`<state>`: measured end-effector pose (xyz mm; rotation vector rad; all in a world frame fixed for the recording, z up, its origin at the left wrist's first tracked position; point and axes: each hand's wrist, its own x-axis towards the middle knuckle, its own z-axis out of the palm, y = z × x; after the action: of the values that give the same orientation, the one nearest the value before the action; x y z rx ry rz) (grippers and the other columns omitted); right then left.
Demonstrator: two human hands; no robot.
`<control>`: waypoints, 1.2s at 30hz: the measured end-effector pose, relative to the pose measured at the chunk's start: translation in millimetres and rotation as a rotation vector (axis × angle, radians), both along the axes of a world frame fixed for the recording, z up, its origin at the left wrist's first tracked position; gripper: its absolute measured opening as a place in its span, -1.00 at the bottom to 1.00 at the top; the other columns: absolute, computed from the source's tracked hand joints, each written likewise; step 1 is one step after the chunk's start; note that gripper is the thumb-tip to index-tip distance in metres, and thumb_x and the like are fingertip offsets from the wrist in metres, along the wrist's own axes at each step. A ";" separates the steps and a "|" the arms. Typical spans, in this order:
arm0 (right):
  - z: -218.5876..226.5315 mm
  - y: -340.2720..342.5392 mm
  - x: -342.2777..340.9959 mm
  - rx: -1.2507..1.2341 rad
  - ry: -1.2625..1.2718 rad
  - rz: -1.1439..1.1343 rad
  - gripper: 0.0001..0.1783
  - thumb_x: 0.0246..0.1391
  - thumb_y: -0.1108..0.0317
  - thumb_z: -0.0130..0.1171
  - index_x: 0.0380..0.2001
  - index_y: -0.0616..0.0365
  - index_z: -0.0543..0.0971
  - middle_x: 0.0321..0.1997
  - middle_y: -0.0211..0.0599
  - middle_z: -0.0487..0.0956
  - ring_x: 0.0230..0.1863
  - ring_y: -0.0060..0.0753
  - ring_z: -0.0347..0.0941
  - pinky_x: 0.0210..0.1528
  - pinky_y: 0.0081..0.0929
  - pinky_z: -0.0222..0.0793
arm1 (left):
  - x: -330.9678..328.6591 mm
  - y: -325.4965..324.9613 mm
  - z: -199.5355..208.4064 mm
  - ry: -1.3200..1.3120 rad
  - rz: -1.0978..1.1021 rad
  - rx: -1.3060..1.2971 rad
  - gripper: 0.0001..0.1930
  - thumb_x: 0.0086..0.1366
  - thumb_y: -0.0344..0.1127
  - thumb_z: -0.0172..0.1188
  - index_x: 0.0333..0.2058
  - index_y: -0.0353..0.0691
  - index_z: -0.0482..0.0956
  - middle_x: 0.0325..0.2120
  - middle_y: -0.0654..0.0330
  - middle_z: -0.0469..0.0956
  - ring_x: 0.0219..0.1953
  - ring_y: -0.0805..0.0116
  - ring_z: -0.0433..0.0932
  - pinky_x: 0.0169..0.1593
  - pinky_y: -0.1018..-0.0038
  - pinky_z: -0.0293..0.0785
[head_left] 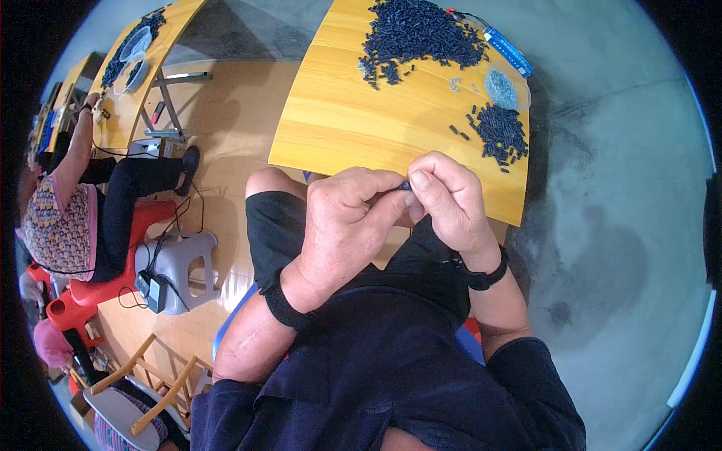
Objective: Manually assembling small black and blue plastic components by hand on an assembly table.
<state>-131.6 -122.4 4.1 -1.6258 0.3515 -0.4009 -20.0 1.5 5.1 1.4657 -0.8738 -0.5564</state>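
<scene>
Above my lap, at the near edge of the table, both hands meet in a pinch. My left hand [350,218] is closed, thumb and forefinger gripping a small black cylindrical piece [405,186]. My right hand [451,199] is closed too, its thumb and fingertips pressed at the other end of that piece; whether it holds a second, smaller part is hidden. On the wooden table [323,113] a large pile of similar black pieces [421,34] spreads at the far side. A smaller pile [502,135] lies near the right edge.
By the right edge stands a clear tub [502,89] of tiny pale parts; a few lie loose beside it. Behind it rests a blue-and-white long object [508,52]. At left, another person [68,218] sits at a second table [180,15], near a grey stool [177,270].
</scene>
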 end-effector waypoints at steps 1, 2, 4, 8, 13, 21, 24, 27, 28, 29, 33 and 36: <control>0.0 -0.5 -0.7 0.000 -0.001 -0.001 -0.78 0.28 0.30 -0.01 -0.39 0.22 0.45 -0.56 -0.45 0.49 -0.61 -0.72 0.38 -0.57 -0.71 0.30 | -0.1 0.3 1.0 -0.001 -0.001 0.000 -0.89 0.08 -0.56 0.26 -0.36 -0.38 0.64 -0.56 0.06 0.62 -0.45 0.37 0.65 -0.38 0.51 0.53; -0.3 -0.9 -1.7 -0.026 0.013 0.019 -0.77 0.28 0.30 -0.01 -0.39 0.23 0.45 -0.56 -0.44 0.49 -0.62 -0.71 0.39 -0.57 -0.70 0.31 | -0.2 0.4 2.6 0.030 -0.010 0.004 -0.90 0.08 -0.56 0.25 -0.38 -0.39 0.63 -0.55 0.06 0.62 -0.46 0.35 0.65 -0.39 0.52 0.53; -0.3 -3.4 -3.0 -0.051 0.027 0.038 -0.76 0.28 0.30 -0.02 -0.40 0.23 0.45 -0.57 -0.43 0.50 -0.62 -0.70 0.39 -0.57 -0.69 0.31 | 0.1 -0.1 2.8 0.061 -0.021 0.008 -0.92 0.08 -0.56 0.25 -0.39 -0.40 0.63 -0.55 0.06 0.62 -0.47 0.34 0.65 -0.40 0.52 0.53; 0.0 -5.5 -3.5 -0.142 0.063 0.082 -0.77 0.28 0.31 -0.02 -0.42 0.23 0.44 -0.60 -0.41 0.48 -0.63 -0.66 0.41 -0.58 -0.66 0.32 | 1.5 -1.1 2.9 -0.027 -0.045 0.032 -0.94 0.07 -0.58 0.24 -0.43 -0.39 0.63 -0.56 0.06 0.62 -0.46 0.32 0.65 -0.38 0.52 0.54; -3.4 -3.9 -2.7 -0.146 0.145 0.072 -0.76 0.28 0.31 -0.02 -0.43 0.23 0.43 -0.64 -0.42 0.44 -0.63 -0.64 0.41 -0.58 -0.64 0.32 | 3.5 -2.3 -8.5 -0.165 -0.042 0.032 -0.90 0.03 -0.53 0.37 -0.42 -0.31 0.65 -0.54 0.20 0.60 -0.51 0.52 0.53 -0.43 0.61 0.42; -14.3 -9.4 -6.0 0.615 0.179 0.092 -0.57 0.27 0.00 -0.02 -0.44 0.17 0.46 -0.57 -0.39 0.47 -0.65 -0.52 0.45 -0.60 -0.59 0.42 | 5.2 -11.4 -21.5 -0.089 -0.089 -0.037 -0.86 0.02 -0.61 0.33 -0.39 -0.34 0.63 -0.07 0.03 0.52 -0.02 0.30 0.50 -0.01 0.46 0.44; -19.5 -4.0 -10.7 0.781 0.222 0.186 -0.45 0.27 -0.13 -0.11 -0.44 0.19 0.47 -0.53 -0.37 0.50 -0.66 -0.50 0.46 -0.61 -0.62 0.41 | 4.8 -10.2 -28.9 -0.063 -0.080 -0.114 -0.82 -0.03 -0.50 0.33 -0.36 -0.25 0.66 -0.06 0.00 0.51 0.22 -0.02 0.28 0.23 0.18 0.19; -27.5 -4.1 -8.8 0.595 0.181 0.241 -0.40 0.31 -0.10 -0.24 -0.51 0.21 0.47 -0.65 -0.35 0.46 -0.68 -0.52 0.42 -0.63 -0.56 0.36 | 2.8 -8.9 -32.3 0.036 -0.103 -0.110 -0.82 -0.03 -0.53 0.31 -0.37 -0.26 0.66 -0.03 0.01 0.50 0.23 -0.04 0.27 0.23 0.18 0.20; -30.9 -4.4 -7.6 0.481 0.164 0.263 -0.39 0.32 -0.08 -0.26 -0.53 0.22 0.46 -0.70 -0.34 0.43 -0.69 -0.53 0.39 -0.63 -0.53 0.34 | 3.3 -9.0 -32.2 0.090 -0.118 -0.097 -0.82 -0.03 -0.55 0.31 -0.37 -0.27 0.66 -0.03 0.01 0.50 0.25 -0.04 0.26 0.23 0.19 0.21; -33.1 -1.0 -6.7 0.492 0.145 0.231 -0.40 0.33 -0.02 -0.28 -0.57 0.24 0.44 -0.77 -0.34 0.36 -0.73 -0.54 0.33 -0.63 -0.48 0.32 | 3.2 -9.8 -32.8 0.114 -0.133 -0.109 -0.81 -0.03 -0.59 0.28 -0.36 -0.30 0.66 -0.03 0.04 0.51 0.26 -0.01 0.26 0.23 0.21 0.23; -45.9 9.7 -6.1 0.681 0.061 0.097 -0.42 0.33 0.02 -0.25 -0.61 0.24 0.41 -0.76 -0.35 0.34 -0.75 -0.52 0.28 -0.66 -0.51 0.33 | 1.4 -13.5 -29.4 0.089 -0.142 -0.023 -0.79 -0.02 -0.65 0.24 -0.35 -0.31 0.67 -0.09 0.07 0.55 0.23 0.01 0.31 0.19 0.27 0.29; -54.3 16.7 -4.7 0.816 0.038 0.011 -0.46 0.32 0.04 -0.21 -0.60 0.24 0.41 -0.76 -0.37 0.31 -0.76 -0.51 0.27 -0.69 -0.50 0.33 | 0.8 -16.8 -34.2 0.063 -0.131 0.031 -0.79 -0.03 -0.64 0.24 -0.35 -0.33 0.66 -0.10 0.05 0.56 0.21 -0.01 0.34 0.18 0.28 0.32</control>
<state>-136.2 -105.6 -50.2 -0.8364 0.4592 -0.1747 -19.2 -15.2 -29.1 1.4183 -0.9190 -0.7132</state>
